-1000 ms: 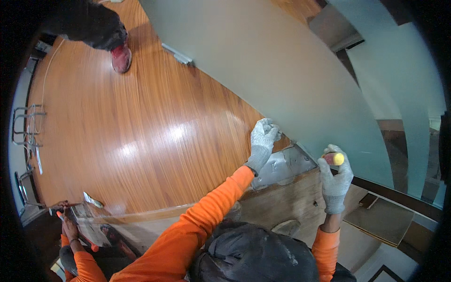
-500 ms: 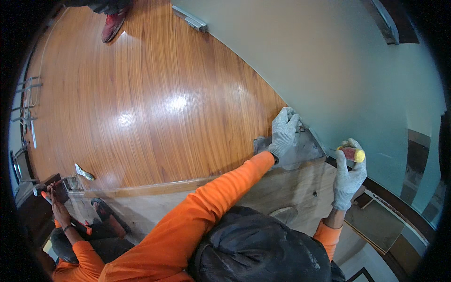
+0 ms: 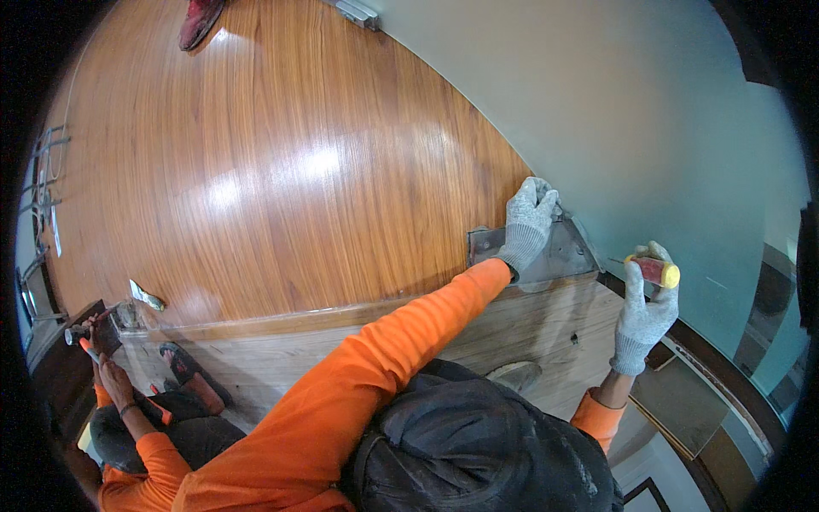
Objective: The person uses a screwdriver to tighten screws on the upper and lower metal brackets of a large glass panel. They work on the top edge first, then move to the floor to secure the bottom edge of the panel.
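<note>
My left hand (image 3: 529, 220), in a grey knit glove, has its fingers closed at the lower edge of a frosted glass panel (image 3: 614, 145). Whatever it pinches is hidden by the fingers. Just beneath the wrist lies a dark grey metal plate (image 3: 559, 254), set into the corner of the wooden floor. To the right, my gloved right hand (image 3: 646, 316) grips a screwdriver (image 3: 655, 272) by its red and yellow handle. The screwdriver's thin shaft points left toward the glass and is only faintly visible.
A co-worker's bare hands (image 3: 115, 381) hold an orange-handled hammer (image 3: 85, 343) at lower left. A small crumpled packet (image 3: 147, 295) lies on the wooden floor (image 3: 281, 205). Another person's red shoe (image 3: 200, 21) is at the top. A metal fitting (image 3: 357, 14) clamps the glass's far edge.
The whole view has shifted a little. My left hand stays at the glass edge, and my right hand still holds the screwdriver, its handle tilted slightly differently. The co-worker's hands and hammer have moved.
</note>
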A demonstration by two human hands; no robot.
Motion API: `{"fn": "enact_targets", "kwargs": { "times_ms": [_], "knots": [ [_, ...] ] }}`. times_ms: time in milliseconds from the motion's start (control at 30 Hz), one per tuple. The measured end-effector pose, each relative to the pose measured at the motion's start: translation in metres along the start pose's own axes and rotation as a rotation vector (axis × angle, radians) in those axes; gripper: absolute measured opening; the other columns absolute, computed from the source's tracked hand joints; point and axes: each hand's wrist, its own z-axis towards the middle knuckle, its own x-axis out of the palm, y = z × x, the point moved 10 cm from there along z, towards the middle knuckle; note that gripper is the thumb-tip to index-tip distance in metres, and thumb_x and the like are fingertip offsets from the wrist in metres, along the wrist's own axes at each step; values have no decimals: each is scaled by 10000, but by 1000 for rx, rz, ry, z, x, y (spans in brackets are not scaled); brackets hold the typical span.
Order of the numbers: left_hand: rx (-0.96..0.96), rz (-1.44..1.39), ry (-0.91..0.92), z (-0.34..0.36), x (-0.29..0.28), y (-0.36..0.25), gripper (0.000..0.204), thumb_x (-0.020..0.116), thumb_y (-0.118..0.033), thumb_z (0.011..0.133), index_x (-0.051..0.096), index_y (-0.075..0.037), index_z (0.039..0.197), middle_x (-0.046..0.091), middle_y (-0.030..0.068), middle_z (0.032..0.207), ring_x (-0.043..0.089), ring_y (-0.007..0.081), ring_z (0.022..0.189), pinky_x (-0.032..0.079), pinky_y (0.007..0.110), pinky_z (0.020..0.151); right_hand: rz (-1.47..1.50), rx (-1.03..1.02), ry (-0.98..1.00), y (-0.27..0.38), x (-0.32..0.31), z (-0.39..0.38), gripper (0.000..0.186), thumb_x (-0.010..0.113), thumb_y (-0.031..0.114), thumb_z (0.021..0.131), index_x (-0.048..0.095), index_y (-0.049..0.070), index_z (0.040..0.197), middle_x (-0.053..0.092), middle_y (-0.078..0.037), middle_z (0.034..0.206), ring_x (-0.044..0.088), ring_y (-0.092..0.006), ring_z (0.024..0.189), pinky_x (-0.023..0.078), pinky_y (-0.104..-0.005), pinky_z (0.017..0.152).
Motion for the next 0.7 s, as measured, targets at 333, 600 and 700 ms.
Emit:
{"fn": "enact_targets", "kwargs": {
  "times_ms": [333,600,700],
  "knots": [
    [58,201,12,-7,-1,-23,65,605,-44,973,554,-5,981,645,62,795,636,127,691,541,305,639,-57,-8,-11,-6,-2,-1,378,745,32,864,668,39,1234,729,-92,1103,682,-162,1009,526,-334,941],
    [30,249,31,-5,0,-20,51,616,-35,957,569,-17,953,656,68,789,650,124,683,543,301,634,-5,17,-30,-6,-1,-1,345,749,23,861,672,29,1198,720,-95,1123,679,-168,1012,528,-335,938],
    [10,91,47,2,1,-6,51,623,-37,953,577,-20,941,662,70,778,655,121,670,540,295,617,84,10,-66,-9,4,-2,348,753,-1,850,660,28,1184,700,-104,1156,676,-183,1024,530,-335,944]
  ]
}}
